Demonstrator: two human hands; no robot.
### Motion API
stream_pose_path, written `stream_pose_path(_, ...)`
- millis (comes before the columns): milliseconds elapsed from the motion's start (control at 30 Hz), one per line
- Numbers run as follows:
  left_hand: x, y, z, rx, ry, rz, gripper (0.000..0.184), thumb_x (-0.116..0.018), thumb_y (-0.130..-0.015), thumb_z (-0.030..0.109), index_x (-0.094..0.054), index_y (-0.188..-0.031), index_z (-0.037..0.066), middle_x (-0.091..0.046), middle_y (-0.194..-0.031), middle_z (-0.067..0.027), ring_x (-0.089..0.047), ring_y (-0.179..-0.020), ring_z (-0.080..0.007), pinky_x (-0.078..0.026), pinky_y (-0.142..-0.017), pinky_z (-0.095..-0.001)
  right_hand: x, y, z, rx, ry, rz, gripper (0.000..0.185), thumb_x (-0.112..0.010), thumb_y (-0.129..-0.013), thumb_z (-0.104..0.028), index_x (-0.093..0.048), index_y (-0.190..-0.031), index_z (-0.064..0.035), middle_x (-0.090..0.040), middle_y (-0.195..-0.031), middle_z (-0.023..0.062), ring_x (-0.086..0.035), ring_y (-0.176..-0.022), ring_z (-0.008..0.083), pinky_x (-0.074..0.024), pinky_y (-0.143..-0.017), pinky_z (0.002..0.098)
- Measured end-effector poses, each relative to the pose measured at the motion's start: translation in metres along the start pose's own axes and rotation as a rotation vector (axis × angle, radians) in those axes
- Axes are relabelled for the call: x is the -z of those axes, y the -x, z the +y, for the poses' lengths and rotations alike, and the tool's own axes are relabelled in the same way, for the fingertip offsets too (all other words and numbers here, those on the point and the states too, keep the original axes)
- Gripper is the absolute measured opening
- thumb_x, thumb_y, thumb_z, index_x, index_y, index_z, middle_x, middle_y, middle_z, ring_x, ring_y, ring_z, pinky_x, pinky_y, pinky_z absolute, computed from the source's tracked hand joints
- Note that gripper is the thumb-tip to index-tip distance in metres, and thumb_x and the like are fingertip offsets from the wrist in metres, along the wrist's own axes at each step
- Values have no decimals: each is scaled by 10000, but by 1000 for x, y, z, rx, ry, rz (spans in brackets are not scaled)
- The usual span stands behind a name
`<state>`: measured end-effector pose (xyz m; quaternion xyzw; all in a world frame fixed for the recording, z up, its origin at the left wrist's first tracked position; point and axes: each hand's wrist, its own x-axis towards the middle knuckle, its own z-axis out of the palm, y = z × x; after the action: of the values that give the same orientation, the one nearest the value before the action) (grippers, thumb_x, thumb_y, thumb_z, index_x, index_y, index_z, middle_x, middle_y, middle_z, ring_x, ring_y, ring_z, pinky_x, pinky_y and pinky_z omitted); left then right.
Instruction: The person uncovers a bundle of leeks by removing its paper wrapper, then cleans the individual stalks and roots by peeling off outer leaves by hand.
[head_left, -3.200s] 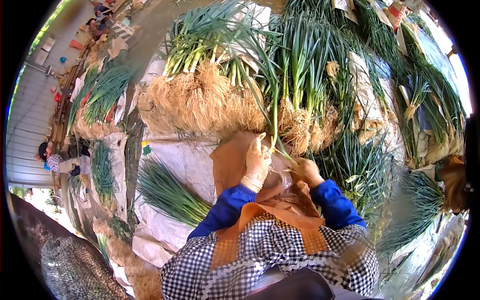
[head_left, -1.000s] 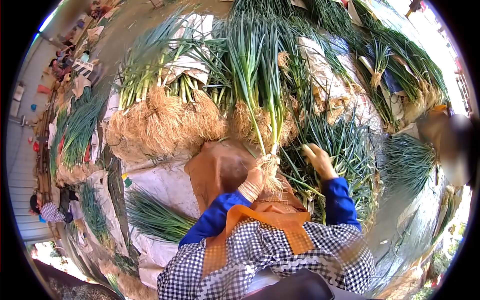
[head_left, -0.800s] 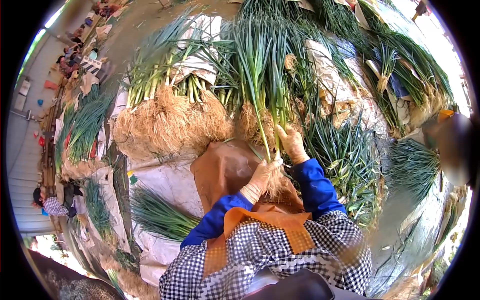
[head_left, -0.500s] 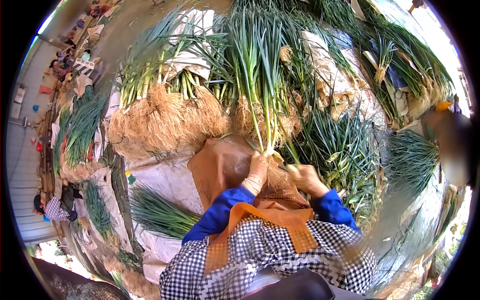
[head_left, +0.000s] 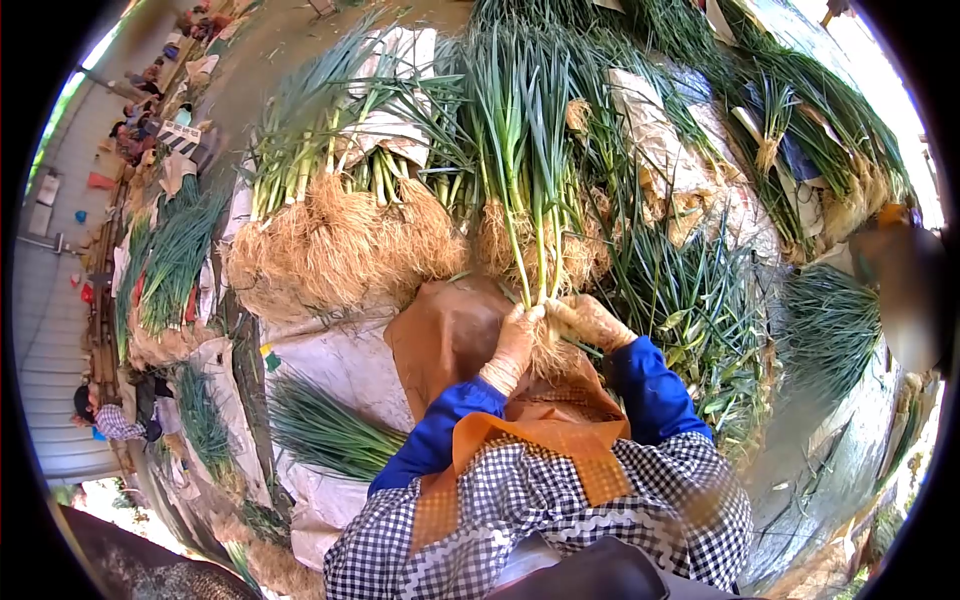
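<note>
My left hand (head_left: 512, 340) is closed around the lower stems of a few green onions (head_left: 540, 240), just above their roots. Their long leaves stretch away from me over other bunches. My right hand (head_left: 590, 324) is pinched at the same stem bases, close beside the left fingers; what exactly its fingertips grip is too small to make out. The pale, stringy roots (head_left: 548, 355) hang below both hands over the brown apron (head_left: 450, 320) on my lap.
Bunches with thick tan roots (head_left: 340, 235) lie ahead to the left. Loose green leaves (head_left: 690, 300) are heaped at my right. Another green bunch (head_left: 330, 425) rests on white sacking (head_left: 330, 360) at left. Several people sit along the far left, and one person (head_left: 115, 415) is nearer.
My right hand has moved left, from out beside the stems to the stem bases next to my left hand. The strip between it and the stems no longer shows. My left hand keeps its hold.
</note>
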<state>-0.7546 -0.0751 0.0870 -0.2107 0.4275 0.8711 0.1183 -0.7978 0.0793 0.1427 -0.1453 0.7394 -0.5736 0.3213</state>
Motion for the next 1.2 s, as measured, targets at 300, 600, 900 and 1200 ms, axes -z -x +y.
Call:
stream_pose_path(300, -3, -3, 14, 157, 102, -60, 135, -563, -849, 110, -589, -952, 26, -595, -786, -19, -575, -678, -116, -497, -597, -238, 28, 16, 21, -12, 308, 469, 444, -513, -853, -464, -608, -969, -46, -629, -885, 175, -620, -820, 287, -478, -701, 376)
stream_pose_path(600, 1, 0, -21, -14, -24, 86, 106, -578, -847, 134, -595, -928, 68, -547, -738, 34, -508, -628, -67, -425, -558, -202, -6, -76, 47, 236, 1004, 936, 221, -582, -832, -266, -523, -658, -142, -501, -504, 55, -513, -428, 255, -401, -391, 343)
stream_pose_path(900, 3, -9, 6, 4, 69, 99, 183, -616, -820, 215, -611, -906, 54, -593, -759, 2, -546, -639, -92, -449, -570, -225, 24, 89, 71, 212, 1071, -107, 232, -506, -868, -314, -625, -847, -116, -489, -520, 61, -507, -442, 220, -415, -413, 339)
stream_pose_path(1200, -13, -4, -6, -144, -16, -12, 234, -547, -866, 141, -558, -1078, 43, -575, -966, -45, -533, -887, -126, -444, -772, -259, 2, 6, 2, -208, -30, 209, 382, -508, -877, -392, -592, -990, -38, -625, -762, 148, -611, -749, 246, -463, -675, 319)
